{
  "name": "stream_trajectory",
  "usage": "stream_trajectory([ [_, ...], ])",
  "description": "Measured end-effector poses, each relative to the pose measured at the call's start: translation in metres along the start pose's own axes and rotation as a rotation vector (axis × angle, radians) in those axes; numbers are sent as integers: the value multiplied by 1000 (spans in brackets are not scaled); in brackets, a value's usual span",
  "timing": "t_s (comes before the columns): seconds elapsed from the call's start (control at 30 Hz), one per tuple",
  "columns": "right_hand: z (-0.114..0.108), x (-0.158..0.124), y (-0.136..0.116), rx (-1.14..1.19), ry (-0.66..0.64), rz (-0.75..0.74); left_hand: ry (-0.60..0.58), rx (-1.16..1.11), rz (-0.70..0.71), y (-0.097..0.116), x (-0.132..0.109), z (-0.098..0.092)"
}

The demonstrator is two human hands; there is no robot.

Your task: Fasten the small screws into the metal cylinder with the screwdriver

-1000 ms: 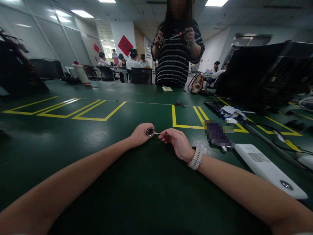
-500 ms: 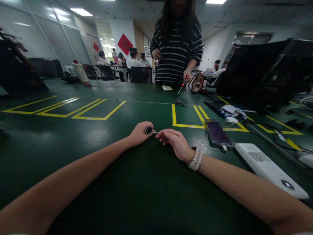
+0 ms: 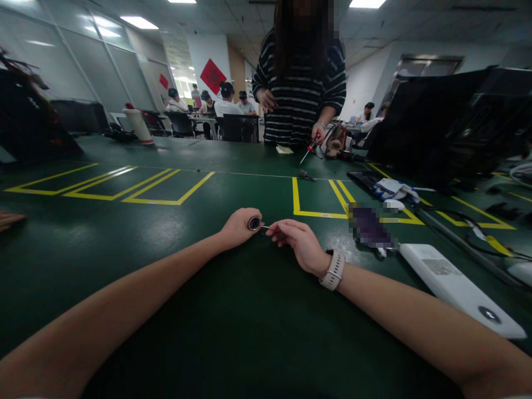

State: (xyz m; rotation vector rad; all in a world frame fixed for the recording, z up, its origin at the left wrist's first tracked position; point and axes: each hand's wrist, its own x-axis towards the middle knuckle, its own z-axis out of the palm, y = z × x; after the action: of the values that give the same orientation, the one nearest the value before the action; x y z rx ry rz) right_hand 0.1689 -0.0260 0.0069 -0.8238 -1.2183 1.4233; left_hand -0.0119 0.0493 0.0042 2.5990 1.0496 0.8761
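Note:
My left hand [image 3: 238, 229] is closed around a small dark cylinder [image 3: 254, 223]; its round, silver-rimmed end faces me. From beside that end a thin metal rod [image 3: 264, 226] runs across to the fingertips of my right hand [image 3: 300, 244]. Those fingers are bent together, with the thumb pressed near the rod's end. What the rod belongs to is hidden by the fingers. Both hands are just above the green tabletop [image 3: 257, 310], and a pale watch band circles my right wrist.
Across the table a person in a striped top [image 3: 297, 94] holds a red-handled screwdriver [image 3: 310, 147]. To the right lie a white device [image 3: 457, 288], white-and-blue gloves [image 3: 394, 189] and cables. A paper cup [image 3: 138, 126] stands far left. Yellow tape [image 3: 178, 200] marks the tabletop.
My hands keep nearly the same pose, and the cylinder's end has shifted very slightly. The person opposite has moved a hand and the screwdriver a little. A blurred brown shape now shows at the left edge.

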Motion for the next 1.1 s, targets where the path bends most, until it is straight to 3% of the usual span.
stream_trajectory([
  [0.57,-3,3,1,109,50,30,-68,136,2,-1,0,1],
  [1.1,-5,4,10,-107,137,-74,-45,202,-45,-2,2,2],
])
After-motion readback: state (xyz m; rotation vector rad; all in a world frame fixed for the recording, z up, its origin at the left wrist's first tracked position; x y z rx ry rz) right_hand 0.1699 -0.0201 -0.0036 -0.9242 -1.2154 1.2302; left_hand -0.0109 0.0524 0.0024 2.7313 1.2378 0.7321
